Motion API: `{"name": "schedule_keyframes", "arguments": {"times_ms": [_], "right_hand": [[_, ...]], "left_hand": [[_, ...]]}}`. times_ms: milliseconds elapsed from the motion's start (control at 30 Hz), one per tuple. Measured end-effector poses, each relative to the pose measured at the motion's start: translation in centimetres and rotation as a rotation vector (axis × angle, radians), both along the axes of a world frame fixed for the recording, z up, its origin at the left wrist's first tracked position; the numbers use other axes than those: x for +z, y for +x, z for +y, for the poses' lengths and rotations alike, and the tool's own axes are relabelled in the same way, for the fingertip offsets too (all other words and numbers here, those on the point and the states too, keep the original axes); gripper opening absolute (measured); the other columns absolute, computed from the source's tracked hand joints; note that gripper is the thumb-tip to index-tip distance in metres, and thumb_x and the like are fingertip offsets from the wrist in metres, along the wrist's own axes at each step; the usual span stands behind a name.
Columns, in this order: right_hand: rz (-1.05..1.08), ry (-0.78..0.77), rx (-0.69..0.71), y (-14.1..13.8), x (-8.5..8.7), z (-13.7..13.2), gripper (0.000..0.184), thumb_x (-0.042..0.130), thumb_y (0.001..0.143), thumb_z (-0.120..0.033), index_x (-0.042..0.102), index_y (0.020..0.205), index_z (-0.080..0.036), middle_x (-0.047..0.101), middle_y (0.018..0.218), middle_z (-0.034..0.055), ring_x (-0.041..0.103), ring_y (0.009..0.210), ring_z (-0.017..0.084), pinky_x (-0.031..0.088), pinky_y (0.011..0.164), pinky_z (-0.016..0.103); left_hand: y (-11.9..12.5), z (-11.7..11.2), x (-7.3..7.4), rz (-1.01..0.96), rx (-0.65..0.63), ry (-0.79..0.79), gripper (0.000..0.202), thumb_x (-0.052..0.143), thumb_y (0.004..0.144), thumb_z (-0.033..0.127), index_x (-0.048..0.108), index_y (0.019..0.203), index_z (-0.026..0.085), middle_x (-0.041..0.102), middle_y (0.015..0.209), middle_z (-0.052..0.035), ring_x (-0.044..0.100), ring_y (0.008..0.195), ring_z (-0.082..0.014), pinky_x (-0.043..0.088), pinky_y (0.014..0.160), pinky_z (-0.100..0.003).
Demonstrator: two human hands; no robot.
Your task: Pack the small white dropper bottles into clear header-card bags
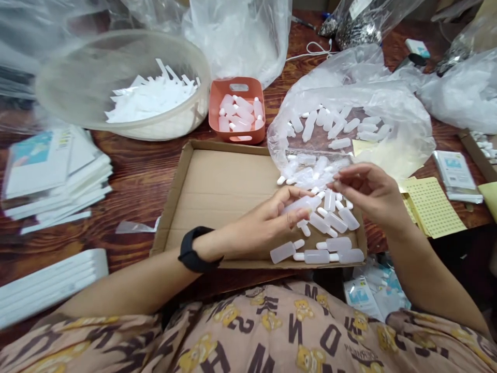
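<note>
My left hand [267, 220], with a black band at the wrist, is closed around a small translucent bottle with a white cap [301, 203] above a shallow cardboard tray [217, 191]. My right hand [367, 189] hovers just to the right with thumb and fingertips pinched together; what they pinch is too small to make out. Several more small bottles [330, 228] lie loose in the tray's right end. A clear plastic bag [349, 129] with many bottles spills into the tray.
An orange basket [236, 135] holds several bottles behind the tray. A large translucent bowl [120, 83] contains white paper strips. Yellow sticker sheets [430, 207] lie right. Stacks of white packets [54, 176] sit left. More plastic bags crowd the back.
</note>
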State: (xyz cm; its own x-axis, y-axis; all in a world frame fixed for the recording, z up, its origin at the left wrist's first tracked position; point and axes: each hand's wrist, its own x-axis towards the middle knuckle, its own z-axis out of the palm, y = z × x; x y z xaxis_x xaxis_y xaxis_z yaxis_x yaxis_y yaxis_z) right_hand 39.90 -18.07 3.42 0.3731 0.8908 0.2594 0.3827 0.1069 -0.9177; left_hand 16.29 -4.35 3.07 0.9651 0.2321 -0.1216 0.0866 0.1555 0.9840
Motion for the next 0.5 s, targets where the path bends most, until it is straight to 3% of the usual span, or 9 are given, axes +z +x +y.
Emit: {"name": "schedule_keyframes", "arguments": {"times_ms": [100, 233, 333, 500], "right_hand": [[0.202, 0.135, -0.011, -4.1, 0.4, -1.3, 0.02, 0.09, 0.087, -0.021, 0.077, 0.097, -0.033, 0.077, 0.094, -0.004, 0.076, 0.091, 0.014, 0.066, 0.085, 0.029], [0.396, 0.223, 0.02, -6.3, 0.0, -1.4, 0.025, 0.095, 0.082, -0.024, 0.074, 0.092, -0.033, 0.075, 0.086, -0.0068, 0.074, 0.084, 0.012, 0.065, 0.082, 0.025], [0.315, 0.239, 0.041, -6.9, -0.2, -1.5, 0.021, 0.093, 0.085, -0.023, 0.075, 0.091, -0.033, 0.075, 0.084, -0.0056, 0.076, 0.083, 0.014, 0.067, 0.082, 0.03], [0.059, 0.281, 0.025, -7.6, 0.2, -2.5, 0.026, 0.086, 0.089, -0.017, 0.079, 0.1, -0.039, 0.078, 0.087, -0.0023, 0.078, 0.085, 0.021, 0.068, 0.081, 0.041]], "left_hand": [[-0.9, -1.5, -0.4, -0.019, -0.007, -0.127, 0.048, 0.065, 0.105, 0.06, 0.055, 0.132, 0.022, 0.066, 0.111, -0.0051, 0.06, 0.096, -0.017, 0.049, 0.084, -0.031], [-1.3, -2.4, -0.4, -0.01, -0.042, -0.206, 0.052, 0.066, 0.103, 0.064, 0.054, 0.132, 0.023, 0.068, 0.109, -0.0042, 0.062, 0.092, -0.0165, 0.048, 0.081, -0.032], [-1.5, -2.6, -0.3, -0.004, -0.047, -0.192, 0.049, 0.063, 0.104, 0.064, 0.056, 0.132, 0.024, 0.069, 0.108, -0.0035, 0.065, 0.095, -0.0177, 0.049, 0.084, -0.033], [-1.9, -2.7, -0.3, -0.015, -0.052, -0.101, 0.041, 0.063, 0.106, 0.059, 0.058, 0.131, 0.027, 0.07, 0.125, -0.0074, 0.066, 0.118, -0.0231, 0.053, 0.092, -0.036]]}}
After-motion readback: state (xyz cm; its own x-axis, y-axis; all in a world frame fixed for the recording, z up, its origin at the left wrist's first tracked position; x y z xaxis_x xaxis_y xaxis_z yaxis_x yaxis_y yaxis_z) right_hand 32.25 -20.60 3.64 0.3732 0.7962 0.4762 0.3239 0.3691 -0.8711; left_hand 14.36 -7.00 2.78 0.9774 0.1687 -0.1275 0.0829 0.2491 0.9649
